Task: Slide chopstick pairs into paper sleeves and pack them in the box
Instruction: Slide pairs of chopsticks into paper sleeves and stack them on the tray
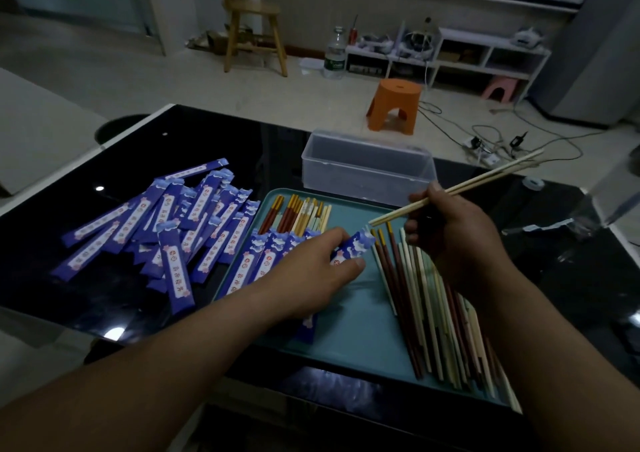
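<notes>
My left hand [313, 266] grips a blue paper sleeve [353, 249] over the teal tray [349, 333], its open end facing right. In my right hand [453, 233] is a pale chopstick pair [485, 179], whose tips point down-left and stop just short of the sleeve's mouth. Several sleeved pairs [277, 240] lie side by side on the tray's left half, with their ends sticking out at the far side. Loose chopsticks [426, 309], dark red and pale, lie on the tray's right half. A clear plastic box [367, 165] stands behind the tray.
A heap of empty blue sleeves [166, 229] covers the black glass table [173, 132] to the left of the tray. Clear plastic wrapping [588, 212] lies at the table's right edge. Beyond the table are an orange stool [394, 105] and cables on the floor.
</notes>
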Available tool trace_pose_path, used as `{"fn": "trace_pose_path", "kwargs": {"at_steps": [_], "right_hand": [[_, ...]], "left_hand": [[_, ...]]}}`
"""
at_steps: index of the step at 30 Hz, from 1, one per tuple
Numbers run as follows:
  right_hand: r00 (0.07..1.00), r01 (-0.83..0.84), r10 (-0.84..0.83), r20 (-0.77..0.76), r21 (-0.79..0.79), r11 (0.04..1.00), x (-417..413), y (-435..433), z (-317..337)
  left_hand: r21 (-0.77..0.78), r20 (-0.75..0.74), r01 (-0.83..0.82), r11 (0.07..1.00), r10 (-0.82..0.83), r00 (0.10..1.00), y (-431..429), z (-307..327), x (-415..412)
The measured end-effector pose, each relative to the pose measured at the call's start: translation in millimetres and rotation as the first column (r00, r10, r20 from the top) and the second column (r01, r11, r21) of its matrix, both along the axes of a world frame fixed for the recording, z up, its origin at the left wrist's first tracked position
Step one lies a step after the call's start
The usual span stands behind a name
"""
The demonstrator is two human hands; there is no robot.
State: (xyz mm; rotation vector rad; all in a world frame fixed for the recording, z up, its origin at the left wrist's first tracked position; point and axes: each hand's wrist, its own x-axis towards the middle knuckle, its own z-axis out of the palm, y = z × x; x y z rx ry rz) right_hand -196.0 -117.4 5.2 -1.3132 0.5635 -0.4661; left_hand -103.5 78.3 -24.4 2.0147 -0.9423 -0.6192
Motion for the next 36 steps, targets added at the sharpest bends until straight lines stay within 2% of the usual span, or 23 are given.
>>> {"fn": "trace_pose_path", "kwargs": {"at_steps": [11,15,19,23,25,27,29,31,33,36], "right_hand": [[0.999,-0.02,0.015,-0.05,-0.111,0.994,0.4,4.3,-4.1],[0.998,-0.031,0.025,-0.06,-0.107,0.994,2.7,4.2,-9.0],[0.973,-0.187,0.159,-0.168,-0.161,0.969,5.1,16.3,-17.5],[0.901,-0.378,0.322,-0.292,-0.163,0.911,5.4,26.5,-21.5],[0.926,-0.3,0.245,-0.287,-0.163,0.94,8.5,23.2,-21.7],[0.974,-0.101,0.072,-0.214,-0.128,0.987,12.1,13.4,-19.8],[0.988,0.084,-0.097,-0.119,-0.116,0.99,11.5,0.2,-14.8],[0.978,0.189,-0.202,-0.058,-0.167,0.968,5.5,-12.6,-11.3],[0.969,0.222,-0.24,-0.049,-0.241,0.945,-1.5,-20.7,-10.2],[0.974,0.171,-0.204,-0.094,-0.282,0.944,-5.2,-20.0,-10.0]], "left_hand": [[-0.046,-0.023,-0.001,0.999,0.0,1.0,1.2,-2.6,3.2],[-0.056,-0.05,0.016,0.998,-0.019,0.999,1.8,-2.0,2.1],[-0.085,-0.232,0.067,0.994,-0.085,0.969,-0.1,0.0,0.9],[-0.157,-0.466,0.019,0.987,-0.091,0.88,-1.7,2.6,-2.5],[-0.136,-0.485,0.02,0.991,-0.084,0.87,-0.8,2.0,-2.4],[-0.095,-0.495,0.045,0.994,-0.087,0.865,0.9,0.7,-1.8],[-0.059,-0.5,0.085,0.995,-0.103,0.86,2.1,-0.2,-1.8],[-0.032,-0.502,0.128,0.991,-0.126,0.856,2.8,0.1,-1.9],[-0.011,-0.498,0.161,0.987,-0.145,0.855,2.7,1.8,-2.0],[-0.008,-0.511,0.159,0.987,-0.141,0.848,2.8,2.9,-2.8]]}}
